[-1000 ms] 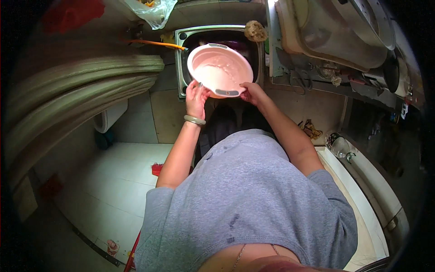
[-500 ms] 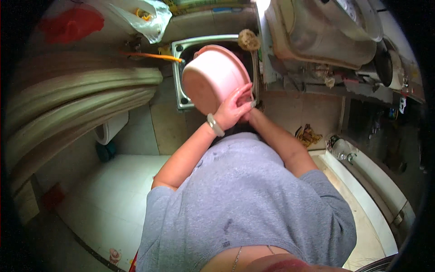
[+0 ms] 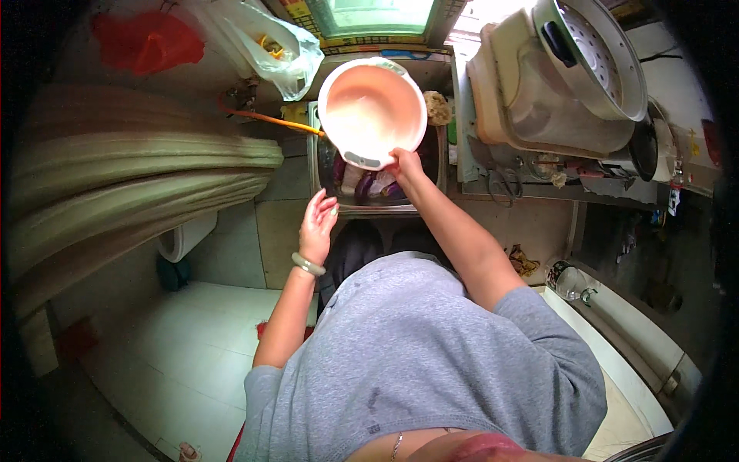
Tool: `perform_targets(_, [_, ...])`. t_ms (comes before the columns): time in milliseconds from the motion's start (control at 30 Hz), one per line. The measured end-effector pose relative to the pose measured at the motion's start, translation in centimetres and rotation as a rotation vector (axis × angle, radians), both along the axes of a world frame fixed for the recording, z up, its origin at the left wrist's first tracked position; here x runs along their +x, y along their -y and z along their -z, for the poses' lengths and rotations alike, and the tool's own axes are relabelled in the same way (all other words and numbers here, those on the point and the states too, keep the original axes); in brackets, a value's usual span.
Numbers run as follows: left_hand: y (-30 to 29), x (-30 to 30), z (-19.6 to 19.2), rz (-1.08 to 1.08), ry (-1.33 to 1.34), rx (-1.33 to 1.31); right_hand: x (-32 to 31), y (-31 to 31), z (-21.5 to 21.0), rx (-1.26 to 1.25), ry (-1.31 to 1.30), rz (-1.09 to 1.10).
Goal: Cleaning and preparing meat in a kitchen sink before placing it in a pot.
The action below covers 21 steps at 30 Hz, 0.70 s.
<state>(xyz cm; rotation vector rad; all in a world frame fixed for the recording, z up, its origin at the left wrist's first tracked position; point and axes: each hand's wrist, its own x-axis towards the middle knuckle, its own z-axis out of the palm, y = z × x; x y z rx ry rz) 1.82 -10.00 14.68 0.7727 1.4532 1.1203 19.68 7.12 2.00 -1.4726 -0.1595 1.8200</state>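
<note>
My right hand (image 3: 406,167) grips the near right rim of a pale pink basin (image 3: 369,100). The basin's hollow faces up toward me, and nothing shows inside it. It is held over a metal sink (image 3: 377,209). Below its near rim, purple vegetables that look like eggplants (image 3: 371,186) lie in the sink, partly hidden by the basin. My left hand (image 3: 317,225), with a pale bangle at the wrist, hangs off the sink's near left corner. Its fingers are apart, and it holds nothing.
An orange hose (image 3: 281,121) reaches the sink's left edge. Beyond it hangs a white plastic bag (image 3: 296,61). A tan scrubber (image 3: 438,109) sits by the right rim. A clear tub (image 3: 550,115) and a perforated steamer pot (image 3: 596,58) are stacked at right.
The basin has turned from its underside showing to its hollow facing me. My left hand has left it and moved back to the left; my right hand keeps its hold.
</note>
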Motion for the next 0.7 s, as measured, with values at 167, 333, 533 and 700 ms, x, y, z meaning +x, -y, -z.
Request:
perform_targets(167, [6.7,-3.0,0.7,-0.153,-0.008,-0.178,-7.9,-3.8,2.8,0.062,-0.173,0.384])
perform_targets(333, [10.7,-4.6,1.1,-0.233,-0.006,-0.279,-13.4,-5.6,5.5,0.086,-0.343,0.573])
perform_targets(533, [11.0,-5.4,0.6,-0.239,-0.002,-0.308,-14.9,-2.7,5.6,0.146,-0.361,0.296])
perform_targets(700, [11.8,-6.2,1.4,-0.181,-0.023,-0.317,-14.9,-1.0,4.7,0.139,-0.335,0.25])
